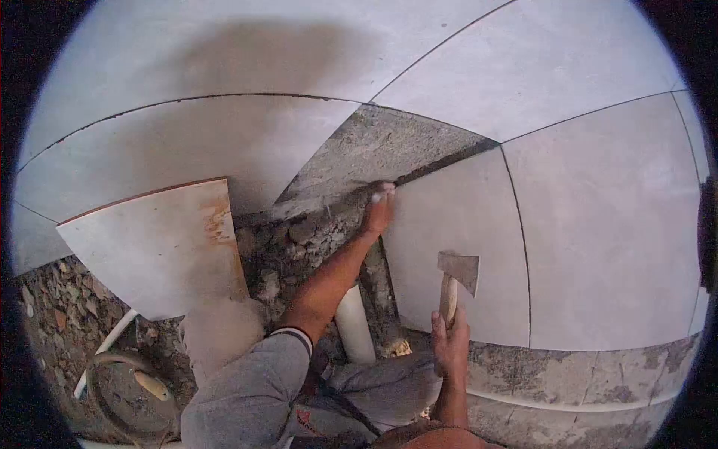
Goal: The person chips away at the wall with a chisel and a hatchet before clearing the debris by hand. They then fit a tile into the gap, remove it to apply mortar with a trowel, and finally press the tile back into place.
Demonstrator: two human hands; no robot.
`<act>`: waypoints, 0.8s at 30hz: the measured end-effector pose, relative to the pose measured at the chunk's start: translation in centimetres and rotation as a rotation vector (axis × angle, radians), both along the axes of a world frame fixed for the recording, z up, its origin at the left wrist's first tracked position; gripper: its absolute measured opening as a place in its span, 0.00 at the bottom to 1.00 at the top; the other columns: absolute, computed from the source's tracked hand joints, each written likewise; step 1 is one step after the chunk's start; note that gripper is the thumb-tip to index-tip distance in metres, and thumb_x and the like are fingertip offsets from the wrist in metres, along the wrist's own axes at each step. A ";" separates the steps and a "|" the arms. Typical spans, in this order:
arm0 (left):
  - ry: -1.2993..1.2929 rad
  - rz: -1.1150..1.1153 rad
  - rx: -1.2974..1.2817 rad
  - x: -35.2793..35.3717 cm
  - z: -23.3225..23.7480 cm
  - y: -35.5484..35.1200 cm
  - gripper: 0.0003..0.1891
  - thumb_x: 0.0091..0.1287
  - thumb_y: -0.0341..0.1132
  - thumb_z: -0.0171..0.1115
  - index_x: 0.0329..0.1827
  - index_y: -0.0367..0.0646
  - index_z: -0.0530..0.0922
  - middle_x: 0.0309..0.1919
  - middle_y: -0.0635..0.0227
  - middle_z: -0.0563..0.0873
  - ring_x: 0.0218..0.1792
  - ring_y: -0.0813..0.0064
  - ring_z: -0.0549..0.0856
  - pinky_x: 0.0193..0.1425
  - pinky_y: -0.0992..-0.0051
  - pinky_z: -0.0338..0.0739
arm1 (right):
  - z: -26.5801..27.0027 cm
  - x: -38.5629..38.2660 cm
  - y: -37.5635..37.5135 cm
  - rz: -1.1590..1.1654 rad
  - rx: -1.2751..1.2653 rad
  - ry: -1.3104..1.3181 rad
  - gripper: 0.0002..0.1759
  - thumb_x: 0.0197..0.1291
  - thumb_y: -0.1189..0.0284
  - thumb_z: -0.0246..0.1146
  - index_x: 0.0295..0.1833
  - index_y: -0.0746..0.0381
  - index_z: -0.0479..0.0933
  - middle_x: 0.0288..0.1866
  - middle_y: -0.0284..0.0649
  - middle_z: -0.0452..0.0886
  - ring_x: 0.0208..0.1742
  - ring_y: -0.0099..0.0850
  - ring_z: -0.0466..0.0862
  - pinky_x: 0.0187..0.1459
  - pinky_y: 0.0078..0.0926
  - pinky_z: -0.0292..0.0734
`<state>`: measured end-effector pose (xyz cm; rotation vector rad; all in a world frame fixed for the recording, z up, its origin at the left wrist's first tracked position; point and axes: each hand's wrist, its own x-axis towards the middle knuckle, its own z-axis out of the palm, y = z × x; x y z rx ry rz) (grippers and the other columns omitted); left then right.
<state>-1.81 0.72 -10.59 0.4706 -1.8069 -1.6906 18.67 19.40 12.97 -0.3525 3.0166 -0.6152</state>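
Note:
My right hand [451, 343] is wrapped round the wooden handle of a small hatchet [459, 274], its metal head lying over a large pale tile [441, 224]. My left hand [380, 209] reaches forward to that tile's upper left corner, beside a gap in the tiling that shows rough grey mortar [381, 146]. The fingertips look pale and bunched at the edge; whether they hold anything is too small to tell.
A loose cut tile [161, 251] rests at the left above rubble [63, 307]. A white pipe [354, 325] stands below my left forearm. A round hoop [97, 382] and thin white pipe [112, 337] lie lower left. Laid tiles [598, 209] extend right.

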 end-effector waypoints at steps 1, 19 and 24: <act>0.009 -0.007 0.113 -0.2 -1.6 0.2 0.10 0.69 0.32 0.49 0.46 0.37 0.76 0.43 0.56 0.81 0.47 0.61 0.80 0.52 0.71 0.73 | 0.3 0.3 -0.6 0.021 -0.029 0.013 0.23 0.62 0.57 0.57 0.48 0.66 0.66 0.28 0.44 0.75 0.29 0.31 0.74 0.32 0.33 0.71; 0.104 -0.310 0.374 -0.2 -3.1 -0.3 0.17 0.69 0.34 0.47 0.60 0.44 0.70 0.43 0.60 0.79 0.39 0.64 0.80 0.44 0.68 0.73 | -3.3 0.6 0.6 -0.099 -0.153 -0.242 0.19 0.61 0.60 0.59 0.46 0.66 0.68 0.26 0.40 0.75 0.26 0.27 0.74 0.29 0.28 0.71; 0.017 -0.211 0.283 -1.2 -6.8 0.5 0.19 0.67 0.33 0.48 0.62 0.43 0.68 0.53 0.53 0.77 0.55 0.55 0.76 0.58 0.64 0.69 | -3.5 0.9 0.4 0.004 -0.075 -0.165 0.17 0.63 0.63 0.58 0.46 0.65 0.68 0.26 0.39 0.75 0.26 0.25 0.76 0.27 0.26 0.71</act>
